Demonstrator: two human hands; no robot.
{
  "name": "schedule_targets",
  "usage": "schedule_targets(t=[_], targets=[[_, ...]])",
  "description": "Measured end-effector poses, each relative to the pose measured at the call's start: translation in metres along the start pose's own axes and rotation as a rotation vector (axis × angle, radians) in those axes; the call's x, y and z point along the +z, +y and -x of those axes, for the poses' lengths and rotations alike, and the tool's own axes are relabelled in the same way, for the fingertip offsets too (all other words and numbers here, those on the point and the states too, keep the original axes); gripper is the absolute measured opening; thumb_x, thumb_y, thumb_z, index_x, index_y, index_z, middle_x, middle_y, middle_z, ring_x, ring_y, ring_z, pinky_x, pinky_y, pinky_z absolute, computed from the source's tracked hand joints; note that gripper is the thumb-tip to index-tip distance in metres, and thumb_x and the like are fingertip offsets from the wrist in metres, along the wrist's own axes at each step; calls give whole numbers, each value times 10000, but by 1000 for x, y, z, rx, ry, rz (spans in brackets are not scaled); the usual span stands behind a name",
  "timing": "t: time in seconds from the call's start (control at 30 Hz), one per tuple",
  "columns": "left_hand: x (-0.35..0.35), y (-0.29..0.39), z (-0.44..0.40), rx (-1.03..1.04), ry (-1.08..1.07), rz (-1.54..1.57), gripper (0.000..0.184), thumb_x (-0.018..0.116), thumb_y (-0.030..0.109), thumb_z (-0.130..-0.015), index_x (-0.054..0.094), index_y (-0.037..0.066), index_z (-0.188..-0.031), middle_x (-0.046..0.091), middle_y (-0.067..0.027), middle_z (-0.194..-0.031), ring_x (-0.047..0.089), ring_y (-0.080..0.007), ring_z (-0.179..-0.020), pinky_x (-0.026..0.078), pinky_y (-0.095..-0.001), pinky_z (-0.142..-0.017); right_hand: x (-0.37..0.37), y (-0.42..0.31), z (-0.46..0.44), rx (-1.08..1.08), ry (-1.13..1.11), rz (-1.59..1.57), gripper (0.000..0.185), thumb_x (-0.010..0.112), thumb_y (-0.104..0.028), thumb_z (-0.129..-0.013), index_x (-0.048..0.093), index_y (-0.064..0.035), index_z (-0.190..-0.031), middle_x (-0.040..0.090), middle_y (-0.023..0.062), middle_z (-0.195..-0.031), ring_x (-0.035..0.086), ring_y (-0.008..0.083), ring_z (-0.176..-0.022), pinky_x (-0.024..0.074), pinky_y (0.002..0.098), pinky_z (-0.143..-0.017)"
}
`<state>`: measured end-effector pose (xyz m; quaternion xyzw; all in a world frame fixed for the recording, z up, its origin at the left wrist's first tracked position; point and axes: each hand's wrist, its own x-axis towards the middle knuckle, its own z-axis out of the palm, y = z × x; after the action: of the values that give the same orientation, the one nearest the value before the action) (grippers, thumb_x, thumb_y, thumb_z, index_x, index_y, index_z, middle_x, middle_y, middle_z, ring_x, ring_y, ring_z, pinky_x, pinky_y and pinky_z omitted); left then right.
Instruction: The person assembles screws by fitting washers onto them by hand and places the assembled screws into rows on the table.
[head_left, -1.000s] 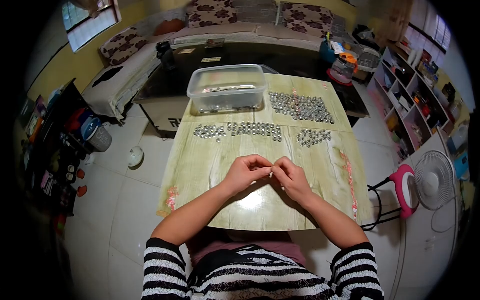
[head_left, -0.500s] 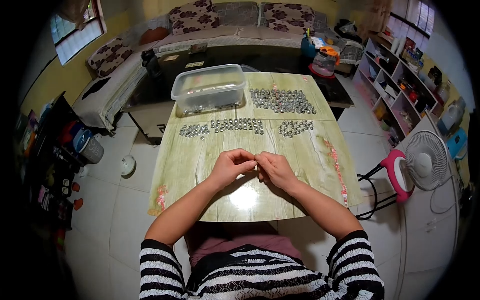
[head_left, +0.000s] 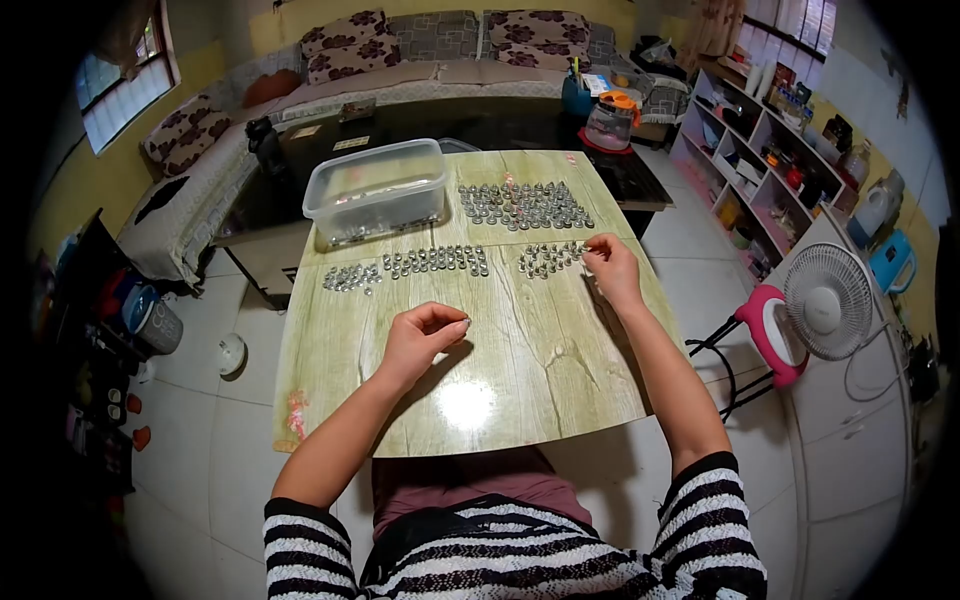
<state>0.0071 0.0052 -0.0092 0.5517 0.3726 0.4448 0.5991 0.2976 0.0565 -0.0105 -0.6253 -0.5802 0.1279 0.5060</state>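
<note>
My left hand [head_left: 418, 340] is pinched over the middle of the table, with a small shiny metal piece [head_left: 467, 321] at its fingertips. Farther forward on the right, my right hand [head_left: 612, 270] has thumb and finger together at the edge of the right group of small metal pieces [head_left: 545, 261]; what they hold is too small to name. A larger block of such pieces [head_left: 525, 205] lies behind it. Two more groups are to the left, one in rows [head_left: 435, 261] and one of flatter pieces [head_left: 350, 277].
A clear plastic box [head_left: 375, 210] with metal pieces inside stands at the back left of the marbled table [head_left: 530, 400]. Behind is a dark table [head_left: 480, 115] with a lidded jar [head_left: 609, 125]. A fan [head_left: 827, 300] and pink stool [head_left: 770, 335] stand at right.
My hands, together before, have parted. The right hand has moved forward and right to the right group of pieces; the left stays pinched near the middle. The camera view has shifted.
</note>
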Motion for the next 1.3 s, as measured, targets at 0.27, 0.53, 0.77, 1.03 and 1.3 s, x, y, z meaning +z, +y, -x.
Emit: schedule_targets(t=[0.27,0.53,0.77,1.03,1.3], targets=[[-6,3,-1,3,37,-55,136,604,76,-741,581,4,-854,584,-34,-744,543,-79,-655,455,-204,-605,3,25,-15,6,29,250,172,623,-114,-621,590,-31,-769,589,104,-703,573,224,-663,445,316,-616],[-18,16,-19,19,2,-390,153,602,99,-735,600,1,-852,598,-45,-714,550,-83,-638,452,-218,-588,-2,15,-13,114,55,108,97,570,-85,-634,529,-4,-668,572,87,-604,555,170,-565,438,287,-542],[-18,20,-71,263,35,-862,129,590,60,-712,618,12,-828,609,-77,-758,582,-135,-678,462,-240,-627,-1,-32,17,182,-282,-490,82,585,-58,-713,520,-11,-734,525,12,-639,496,58,-552,437,189,-511],[-8,15,-94,350,23,-994,114,595,67,-678,628,41,-784,599,-105,-768,585,-199,-677,471,-277,-628,-1,-50,43,249,-440,-691,87,593,-19,-725,524,5,-773,546,29,-690,530,72,-595,460,192,-548],[-7,5,-96,404,17,-1038,97,589,44,-669,616,28,-761,595,-117,-742,582,-227,-671,468,-296,-612,-3,-54,49,285,-483,-725,95,595,-24,-725,522,1,-780,545,29,-687,529,72,-593,460,193,-551]])
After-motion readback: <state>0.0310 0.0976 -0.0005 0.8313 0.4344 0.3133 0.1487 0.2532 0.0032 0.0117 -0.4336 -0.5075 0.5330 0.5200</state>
